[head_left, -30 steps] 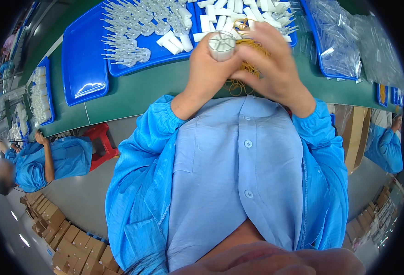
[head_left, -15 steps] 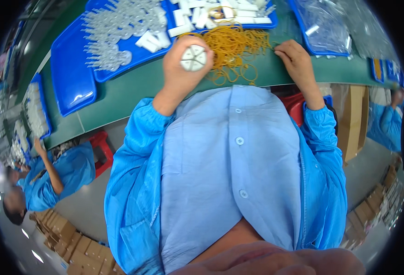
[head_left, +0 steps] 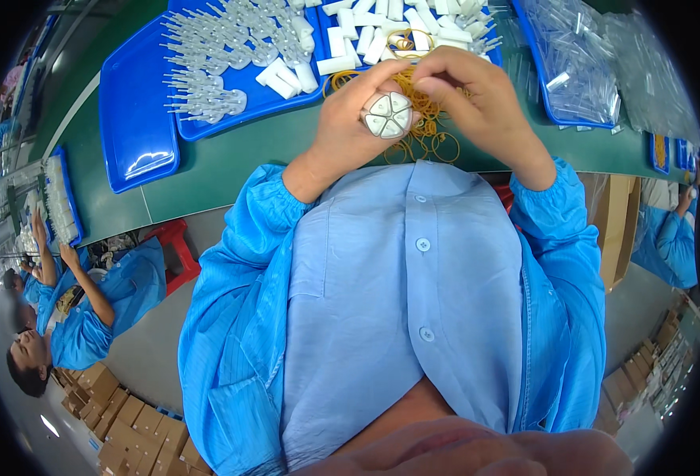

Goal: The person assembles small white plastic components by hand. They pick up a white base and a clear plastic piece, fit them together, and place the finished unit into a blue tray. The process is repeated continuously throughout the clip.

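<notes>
My left hand [head_left: 336, 131] is wrapped round a bundle of white wedge-ended pieces [head_left: 387, 115]; their ends face up and together form a round. Close by on the right, my right hand [head_left: 485, 107] has its thumb and fingertips drawn together near the far side of the bundle. Whatever lies between those fingertips is too small to make out. A heap of yellow rubber bands [head_left: 423, 141] lies on the green table, partly hidden behind both hands.
Clear thin-stemmed plastic parts [head_left: 223, 47] and white blocks [head_left: 366, 38] fill the blue trays beyond my hands. Another blue tray [head_left: 140, 119] stands at left. Clear plastic pieces [head_left: 564, 47] lie in a tray at right. A co-worker in blue [head_left: 88, 317] sits at left.
My right hand has moved left from the table edge to the bundle, its fingers drawing together. My left hand and the bundle have shifted slightly right and nearer.
</notes>
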A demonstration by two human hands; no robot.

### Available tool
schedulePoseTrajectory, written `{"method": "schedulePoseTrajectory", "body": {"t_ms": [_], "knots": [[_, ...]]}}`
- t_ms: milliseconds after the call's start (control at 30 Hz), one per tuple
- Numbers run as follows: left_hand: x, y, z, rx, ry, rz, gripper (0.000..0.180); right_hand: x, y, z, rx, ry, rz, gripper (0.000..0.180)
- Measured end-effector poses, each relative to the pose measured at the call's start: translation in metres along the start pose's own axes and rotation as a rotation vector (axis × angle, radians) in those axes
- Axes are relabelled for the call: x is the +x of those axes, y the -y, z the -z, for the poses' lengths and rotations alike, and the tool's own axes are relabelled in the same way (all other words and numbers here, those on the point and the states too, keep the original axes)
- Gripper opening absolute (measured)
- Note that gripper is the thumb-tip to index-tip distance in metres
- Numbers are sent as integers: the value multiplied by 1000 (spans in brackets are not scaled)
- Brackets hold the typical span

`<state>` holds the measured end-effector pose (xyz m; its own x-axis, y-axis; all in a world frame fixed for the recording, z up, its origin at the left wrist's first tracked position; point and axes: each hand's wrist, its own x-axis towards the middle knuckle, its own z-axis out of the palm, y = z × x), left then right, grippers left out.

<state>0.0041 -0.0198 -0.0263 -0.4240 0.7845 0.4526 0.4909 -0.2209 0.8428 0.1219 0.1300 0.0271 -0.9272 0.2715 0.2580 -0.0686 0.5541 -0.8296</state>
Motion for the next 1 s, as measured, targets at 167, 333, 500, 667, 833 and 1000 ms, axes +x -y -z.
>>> {"method": "schedulePoseTrajectory", "body": {"t_ms": [167, 333, 500, 667, 833, 1000], "knots": [[2, 13, 7, -34, -47, 31, 34, 7, -2, -15, 176, 92, -132, 11], [0, 13, 8, -185, -53, 42, 24, 11, -6, -14, 497, 139, -283, 13], [-2, 10, 20, -671, 198, 344, 24, 14, -33, -10, 1127, 64, -327, 14], [-4, 5, 25, -599, 517, 468, 28, 20, -43, 12, 1342, 304, -221, 18], [2, -19, 17, 331, 121, 281, 35, 11, 25, -8, 93, 24, 111, 24], [9, -12, 32, -53, -50, 490, 42, -11, 32, -24, -295, 378, 377, 28]]}}
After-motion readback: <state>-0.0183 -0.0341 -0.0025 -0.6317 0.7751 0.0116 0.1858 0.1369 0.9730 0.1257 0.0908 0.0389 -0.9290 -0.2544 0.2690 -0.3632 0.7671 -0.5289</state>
